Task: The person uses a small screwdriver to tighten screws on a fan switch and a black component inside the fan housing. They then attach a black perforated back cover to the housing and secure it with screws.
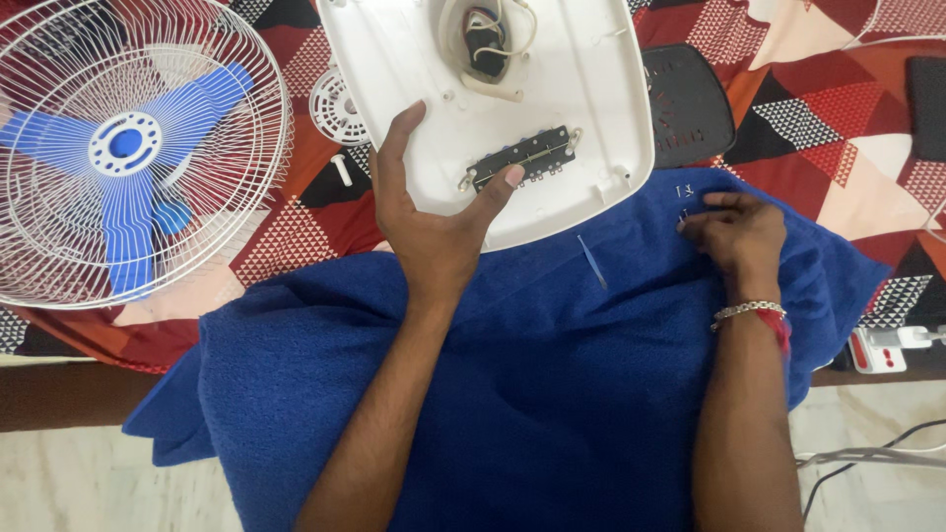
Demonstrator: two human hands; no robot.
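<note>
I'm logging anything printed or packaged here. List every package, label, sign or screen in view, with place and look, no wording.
No packages, signs or lit screens show.
Dark oval plastic panel: right of the white plastic fan base, faint reddish markings.
Flat black rectangular object: right edge, possibly a device, its face dark.
Left hand holds the base; right hand rests on the blue towel.

A white plastic panel (581, 89) is marked by a black switch block (522, 158) with a brassy strip. A deep blue towel (532, 394) is spread below. White wire is seen on the fan guard (59, 266), bright blue on the blades (123, 148). The bedsheet (828, 108) is patterned in red, maroon, black, cream and dotted triangles. A silver bracelet (749, 310) and red thread are worn.
</note>
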